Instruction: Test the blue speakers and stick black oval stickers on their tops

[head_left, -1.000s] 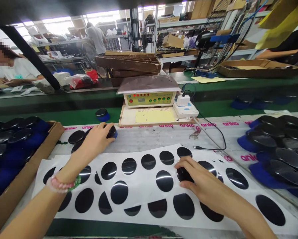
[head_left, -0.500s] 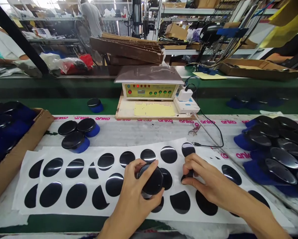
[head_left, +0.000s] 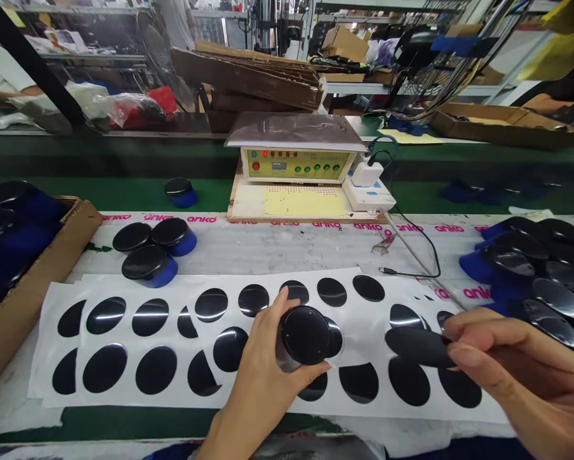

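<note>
My left hand (head_left: 255, 367) is closed around a short round device (head_left: 306, 335), whose glossy black top faces up. It is above the white sheets (head_left: 363, 335) that carry rows of black round stickers (head_left: 155, 370). At the right, my right hand (head_left: 516, 367) pinches a loose black round sticker (head_left: 414, 345) by its edge between thumb and fingertips. This sticker is raised over the sheets and seen at a slant, apart from the device. Part of the sheets lies hidden behind both hands.
Three blue devices with black tops (head_left: 145, 265) stand at the left rear. A cardboard box (head_left: 42, 268) of them is at far left; many more (head_left: 521, 255) are clustered right. Behind stands a control box (head_left: 296, 163) with a power strip (head_left: 369, 195) and black cable (head_left: 428, 249).
My right hand has lifted a sticker off the sheet and moved it right. The left hand still holds the device, its index finger now off the top. The view has shifted slightly.
</note>
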Demonstrator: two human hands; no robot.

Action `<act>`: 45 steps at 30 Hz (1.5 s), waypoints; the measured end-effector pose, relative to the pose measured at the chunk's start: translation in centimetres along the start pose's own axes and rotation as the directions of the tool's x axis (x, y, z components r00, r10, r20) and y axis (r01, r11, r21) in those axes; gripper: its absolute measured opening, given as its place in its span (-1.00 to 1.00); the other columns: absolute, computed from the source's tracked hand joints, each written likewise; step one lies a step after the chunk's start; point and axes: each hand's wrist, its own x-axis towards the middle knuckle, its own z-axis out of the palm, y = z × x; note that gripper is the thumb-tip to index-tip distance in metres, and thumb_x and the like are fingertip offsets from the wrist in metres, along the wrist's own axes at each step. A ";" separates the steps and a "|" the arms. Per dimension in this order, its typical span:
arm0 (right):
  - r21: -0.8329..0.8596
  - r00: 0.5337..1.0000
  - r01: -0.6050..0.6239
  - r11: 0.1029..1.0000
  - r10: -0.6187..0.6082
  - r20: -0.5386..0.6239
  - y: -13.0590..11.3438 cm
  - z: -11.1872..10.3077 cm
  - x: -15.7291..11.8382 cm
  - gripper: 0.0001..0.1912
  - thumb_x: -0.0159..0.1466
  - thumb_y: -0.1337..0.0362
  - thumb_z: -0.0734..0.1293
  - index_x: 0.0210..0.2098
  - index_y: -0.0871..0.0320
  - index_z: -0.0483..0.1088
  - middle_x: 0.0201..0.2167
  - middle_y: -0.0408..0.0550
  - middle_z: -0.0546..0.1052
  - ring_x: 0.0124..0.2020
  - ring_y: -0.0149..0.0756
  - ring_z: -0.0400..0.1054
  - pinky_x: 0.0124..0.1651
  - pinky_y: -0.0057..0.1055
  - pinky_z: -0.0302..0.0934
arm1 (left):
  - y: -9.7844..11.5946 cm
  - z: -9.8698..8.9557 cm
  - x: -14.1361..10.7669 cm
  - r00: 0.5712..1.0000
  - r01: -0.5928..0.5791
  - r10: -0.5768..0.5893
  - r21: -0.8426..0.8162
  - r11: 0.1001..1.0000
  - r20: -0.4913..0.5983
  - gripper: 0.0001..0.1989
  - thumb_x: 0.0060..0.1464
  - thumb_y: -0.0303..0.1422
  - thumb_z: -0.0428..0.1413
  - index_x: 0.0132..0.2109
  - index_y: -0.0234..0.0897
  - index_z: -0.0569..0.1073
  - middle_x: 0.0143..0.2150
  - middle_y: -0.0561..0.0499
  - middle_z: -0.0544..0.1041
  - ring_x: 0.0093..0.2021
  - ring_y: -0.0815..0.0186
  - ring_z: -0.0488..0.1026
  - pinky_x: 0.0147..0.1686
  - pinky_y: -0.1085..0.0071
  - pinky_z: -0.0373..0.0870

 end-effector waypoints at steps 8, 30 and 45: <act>0.511 0.917 -0.382 0.769 0.249 0.311 0.1 9.5 -0.9 -0.72 0.16 0.08 0.36 -0.53 0.13 0.32 -0.34 -0.11 0.33 -0.35 -0.34 0.21 -0.35 -0.42 0.17 | -0.2 0.0 0.1 1.000 0.012 -0.011 -0.044 0.999 0.025 0.03 -0.20 -0.51 0.34 0.24 0.29 -0.07 0.13 0.18 0.38 0.12 0.24 0.33 0.13 0.18 0.27; 0.304 0.964 -0.184 0.935 0.111 0.242 -0.7 9.9 -1.4 -0.71 0.21 0.12 0.34 -0.55 0.13 0.28 -0.37 -0.11 0.31 -0.33 -0.33 0.24 -0.25 -0.41 0.18 | -0.5 -0.1 0.2 0.998 -0.045 0.045 0.021 0.999 0.033 -0.05 -0.13 -0.42 0.32 0.25 0.23 -0.05 0.17 0.18 0.34 0.18 0.28 0.27 0.12 0.28 0.31; 0.273 0.983 -0.083 0.958 0.034 0.178 -0.7 10.3 -1.8 -0.77 0.25 0.20 0.31 -0.49 0.11 0.25 -0.38 -0.12 0.30 -0.33 -0.34 0.26 -0.28 -0.39 0.19 | -0.5 0.0 0.3 0.998 -0.066 0.065 0.061 0.996 0.016 -0.10 -0.10 -0.34 0.31 0.25 0.21 -0.04 0.15 0.19 0.35 0.17 0.28 0.28 0.11 0.30 0.32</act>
